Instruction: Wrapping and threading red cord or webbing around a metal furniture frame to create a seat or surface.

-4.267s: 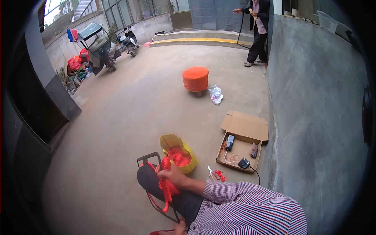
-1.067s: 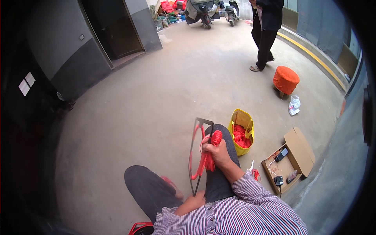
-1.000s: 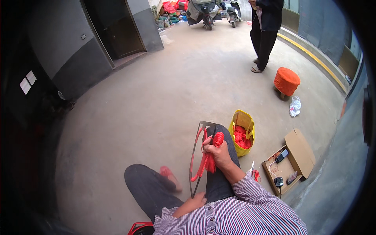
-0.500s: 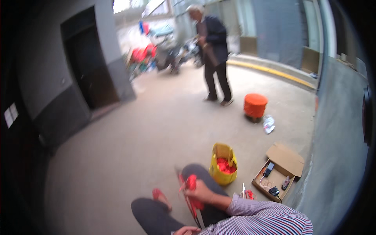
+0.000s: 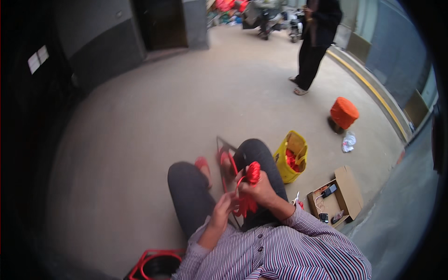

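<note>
My right hand (image 5: 264, 190) is closed around a red knotted ribbon bundle (image 5: 254, 172) held above my right knee. Its rounded, shiny top sticks up out of the fist, and loose red strands (image 5: 246, 204) hang below. A thin red cord (image 5: 238, 183) loops from the bundle toward my left hand (image 5: 225, 204), whose fingers are pinched together on it. Just in front of the hands, a narrow black-and-red frame (image 5: 223, 175) stands between my legs, partly hidden by them.
Beside my right knee is a yellow bag (image 5: 283, 161) with red material (image 5: 292, 158) inside. Farther right lie scissors (image 5: 296, 198) and an open cardboard box (image 5: 347, 191) with chargers. An orange-covered stool (image 5: 344, 113) and a standing person (image 5: 315, 51) are beyond. A red-framed object (image 5: 147, 256) sits lower left.
The view has tilted down and turned left. My left hand has risen from my lap to the red cord beside the bundle; my right hand still grips the bundle.
</note>
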Action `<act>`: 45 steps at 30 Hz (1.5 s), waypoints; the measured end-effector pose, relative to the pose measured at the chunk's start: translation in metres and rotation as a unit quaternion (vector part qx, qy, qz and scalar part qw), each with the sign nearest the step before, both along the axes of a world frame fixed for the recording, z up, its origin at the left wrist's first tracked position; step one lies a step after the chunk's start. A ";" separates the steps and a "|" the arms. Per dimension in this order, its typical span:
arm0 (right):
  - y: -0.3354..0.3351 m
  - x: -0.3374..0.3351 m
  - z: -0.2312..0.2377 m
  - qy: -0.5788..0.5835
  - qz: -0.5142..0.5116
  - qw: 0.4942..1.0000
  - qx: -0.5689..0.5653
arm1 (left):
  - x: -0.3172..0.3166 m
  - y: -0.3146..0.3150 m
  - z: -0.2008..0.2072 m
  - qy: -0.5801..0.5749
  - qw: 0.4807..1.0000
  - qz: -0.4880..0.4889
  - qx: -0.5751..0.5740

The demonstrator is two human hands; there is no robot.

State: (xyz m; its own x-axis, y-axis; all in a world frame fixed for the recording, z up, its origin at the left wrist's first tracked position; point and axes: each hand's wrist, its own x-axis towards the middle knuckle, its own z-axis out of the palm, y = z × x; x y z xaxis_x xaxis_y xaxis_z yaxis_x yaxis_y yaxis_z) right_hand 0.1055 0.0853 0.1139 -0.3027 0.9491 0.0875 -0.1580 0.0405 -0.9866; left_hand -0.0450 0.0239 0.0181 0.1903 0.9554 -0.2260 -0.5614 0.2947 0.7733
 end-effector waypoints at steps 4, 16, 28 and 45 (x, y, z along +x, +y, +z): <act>0.002 -0.005 0.009 -0.001 0.025 1.000 -0.008 | 0.009 0.006 0.009 -0.030 0.999 0.021 -0.039; -0.007 0.018 -0.002 -0.030 -0.044 0.999 0.003 | 0.044 0.016 0.011 -0.038 0.999 -0.023 0.020; -0.009 0.030 -0.012 0.004 -0.060 0.998 -0.004 | 0.064 0.024 0.010 0.051 0.996 0.064 0.024; 0.018 0.122 0.011 0.161 -0.210 0.964 -0.032 | 0.052 0.108 -0.047 0.387 0.879 0.252 0.113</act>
State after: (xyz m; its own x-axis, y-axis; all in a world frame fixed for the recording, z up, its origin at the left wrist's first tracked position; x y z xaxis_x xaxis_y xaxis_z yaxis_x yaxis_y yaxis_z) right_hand 0.2279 0.1030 0.1251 0.1428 0.9885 0.0497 -0.4389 0.1082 -0.8920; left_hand 0.0074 0.1314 -0.0290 -0.3988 0.9110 0.1048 0.1444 -0.0505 0.9882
